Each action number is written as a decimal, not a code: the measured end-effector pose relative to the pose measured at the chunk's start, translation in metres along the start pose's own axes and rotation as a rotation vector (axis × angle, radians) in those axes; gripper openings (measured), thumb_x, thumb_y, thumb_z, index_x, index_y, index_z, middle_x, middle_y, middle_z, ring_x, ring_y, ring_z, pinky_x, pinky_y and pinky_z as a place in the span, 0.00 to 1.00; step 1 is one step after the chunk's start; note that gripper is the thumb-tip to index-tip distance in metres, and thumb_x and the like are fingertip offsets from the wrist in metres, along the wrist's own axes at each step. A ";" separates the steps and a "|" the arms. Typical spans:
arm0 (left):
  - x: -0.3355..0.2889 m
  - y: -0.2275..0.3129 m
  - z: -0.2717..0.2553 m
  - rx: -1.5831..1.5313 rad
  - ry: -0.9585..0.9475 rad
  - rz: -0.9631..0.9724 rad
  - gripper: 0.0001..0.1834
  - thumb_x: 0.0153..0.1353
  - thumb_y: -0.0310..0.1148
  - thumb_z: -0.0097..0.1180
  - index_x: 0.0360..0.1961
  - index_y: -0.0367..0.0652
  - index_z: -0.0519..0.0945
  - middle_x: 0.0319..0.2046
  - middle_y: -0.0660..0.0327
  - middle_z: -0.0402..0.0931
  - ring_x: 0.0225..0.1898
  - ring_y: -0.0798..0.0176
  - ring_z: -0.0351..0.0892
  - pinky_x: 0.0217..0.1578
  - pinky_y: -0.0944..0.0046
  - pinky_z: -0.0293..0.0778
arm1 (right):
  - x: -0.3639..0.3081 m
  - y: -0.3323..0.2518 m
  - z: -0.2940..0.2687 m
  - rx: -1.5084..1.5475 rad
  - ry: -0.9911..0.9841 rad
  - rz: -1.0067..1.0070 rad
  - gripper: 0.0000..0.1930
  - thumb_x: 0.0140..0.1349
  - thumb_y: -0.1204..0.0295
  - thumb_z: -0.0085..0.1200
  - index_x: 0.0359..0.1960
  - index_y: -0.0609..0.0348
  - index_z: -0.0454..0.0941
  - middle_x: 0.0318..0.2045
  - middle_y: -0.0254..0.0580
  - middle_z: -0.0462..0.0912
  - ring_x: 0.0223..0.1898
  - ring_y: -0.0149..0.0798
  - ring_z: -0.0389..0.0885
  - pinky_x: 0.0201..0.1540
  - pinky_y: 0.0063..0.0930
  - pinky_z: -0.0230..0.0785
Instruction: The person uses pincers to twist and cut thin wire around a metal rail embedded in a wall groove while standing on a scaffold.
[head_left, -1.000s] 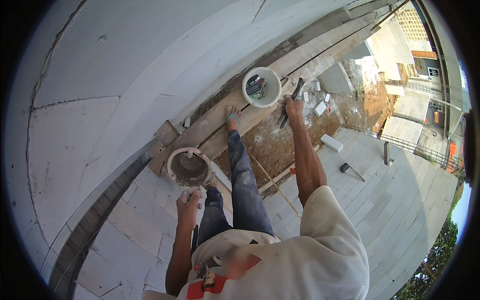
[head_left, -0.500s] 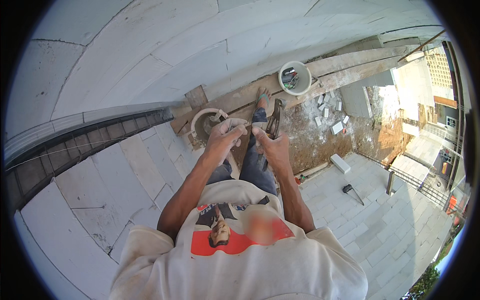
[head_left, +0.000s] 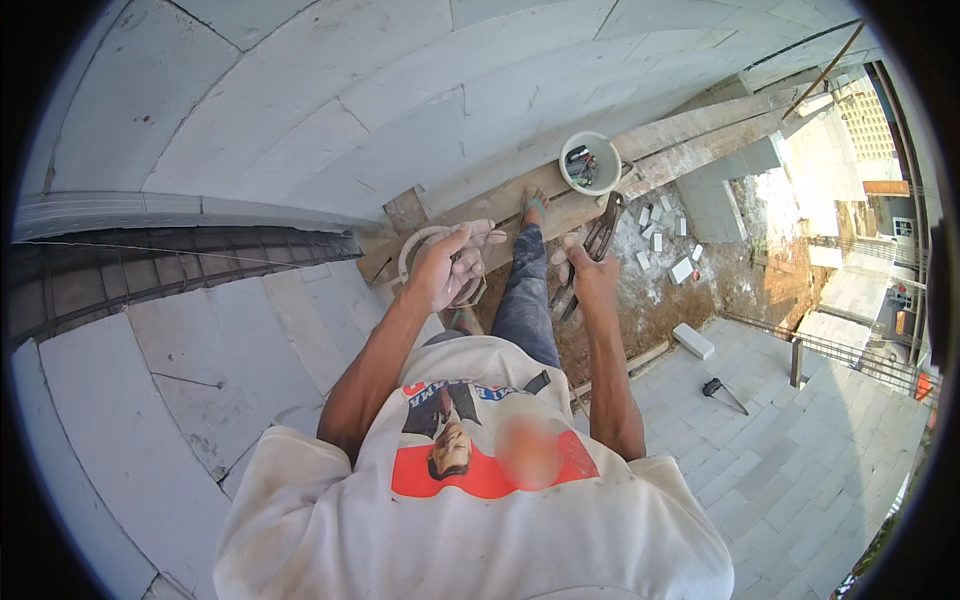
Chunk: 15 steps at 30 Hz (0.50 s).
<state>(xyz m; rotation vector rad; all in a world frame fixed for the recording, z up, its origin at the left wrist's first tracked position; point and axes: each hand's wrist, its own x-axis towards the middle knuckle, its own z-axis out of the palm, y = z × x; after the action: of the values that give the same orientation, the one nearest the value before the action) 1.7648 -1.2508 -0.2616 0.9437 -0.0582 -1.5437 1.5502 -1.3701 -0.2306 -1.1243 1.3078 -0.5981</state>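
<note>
My right hand (head_left: pixel 590 275) is closed around a dark metal hand tool (head_left: pixel 602 232) with two long, narrow parallel arms; its exact kind is unclear. The tool's upper end points away from me, while its lower end sticks out below my fingers. My left hand (head_left: pixel 452 268) is raised to the left, palm partly turned inward, fingers apart and loosely bent, with nothing visible in it. Beneath that hand is a pale round bucket (head_left: pixel 404 264), largely covered by the hand. Farther off, a white bucket (head_left: pixel 566 172) holds several small tools.
Wooden planks (head_left: pixel 660 160) run along a pale block wall (head_left: pixel 400 130); my foot rests on them. Several white block pieces (head_left: pixel 682 270) lie on the dirt below. At right are a block surface (head_left: pixel 790 440) and a black-handled tool (head_left: pixel 712 388). Steel bars (head_left: pixel 150 270) line the left.
My hands were close together, fingertips nearly meeting; now they are apart. My left hand has opened, and my right hand has moved right with the dark tool. The view has shifted slightly.
</note>
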 end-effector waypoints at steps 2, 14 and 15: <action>0.006 0.005 -0.005 -0.047 -0.009 0.017 0.28 0.81 0.42 0.46 0.68 0.26 0.68 0.61 0.46 0.78 0.22 0.79 0.59 0.37 0.67 0.73 | 0.008 -0.001 0.007 0.046 -0.013 -0.023 0.10 0.69 0.70 0.62 0.34 0.66 0.86 0.21 0.38 0.84 0.18 0.28 0.73 0.24 0.26 0.63; 0.020 0.047 0.004 0.225 0.077 0.092 0.33 0.83 0.50 0.38 0.69 0.27 0.66 0.67 0.46 0.74 0.24 0.75 0.59 0.38 0.64 0.75 | 0.031 -0.039 0.037 -0.003 -0.006 -0.354 0.12 0.71 0.66 0.62 0.42 0.65 0.83 0.26 0.38 0.85 0.20 0.25 0.74 0.24 0.25 0.65; 0.018 0.050 0.005 0.106 0.014 0.161 0.33 0.83 0.52 0.37 0.67 0.28 0.69 0.62 0.49 0.77 0.26 0.75 0.61 0.38 0.65 0.74 | 0.029 -0.045 0.038 -0.072 -0.023 -0.413 0.13 0.71 0.64 0.62 0.41 0.65 0.83 0.25 0.37 0.84 0.21 0.25 0.73 0.24 0.25 0.65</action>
<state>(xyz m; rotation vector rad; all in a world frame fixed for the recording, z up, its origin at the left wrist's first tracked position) 1.8039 -1.2805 -0.2404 1.0084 -0.2033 -1.3958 1.6035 -1.4010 -0.2074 -1.4720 1.0889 -0.8409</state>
